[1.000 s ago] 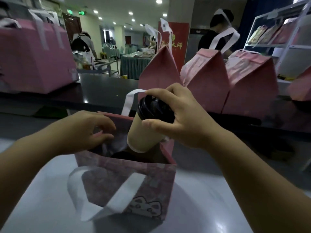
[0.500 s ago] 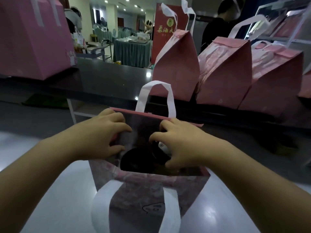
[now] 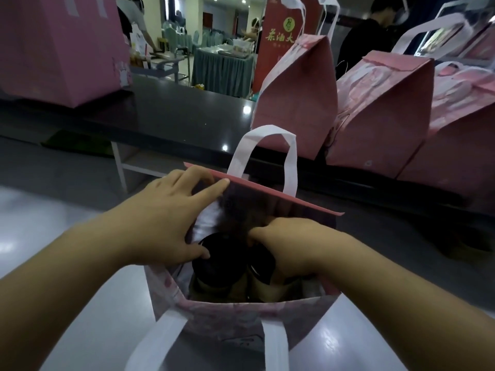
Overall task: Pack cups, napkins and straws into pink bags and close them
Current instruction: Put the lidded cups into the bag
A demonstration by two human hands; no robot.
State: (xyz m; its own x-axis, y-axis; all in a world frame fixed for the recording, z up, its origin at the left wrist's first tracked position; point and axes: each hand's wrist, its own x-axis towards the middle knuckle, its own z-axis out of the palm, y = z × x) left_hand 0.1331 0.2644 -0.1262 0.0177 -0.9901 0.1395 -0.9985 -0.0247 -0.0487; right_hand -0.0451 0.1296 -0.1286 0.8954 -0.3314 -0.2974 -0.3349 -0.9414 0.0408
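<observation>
An open pink bag (image 3: 241,317) with white handles stands on the grey table right in front of me. Two beige cups with black lids stand side by side in it, the left cup (image 3: 218,261) and the right cup (image 3: 263,274). My left hand (image 3: 174,212) spreads over the bag's left side, forefinger on the far rim, thumb at the left cup's lid. My right hand (image 3: 289,245) reaches into the bag and grips the right cup's lid from above. No napkins or straws are visible.
Three closed pink bags (image 3: 297,95) (image 3: 380,113) (image 3: 460,124) stand in a row on a dark counter (image 3: 171,113) behind. A large pink box (image 3: 59,46) sits at the far left. People stand in the background beside a red banner (image 3: 278,36).
My right hand has lowered the second cup from above the bag down into it, beside the first cup. My left hand shifted from the bag's left edge to its far rim.
</observation>
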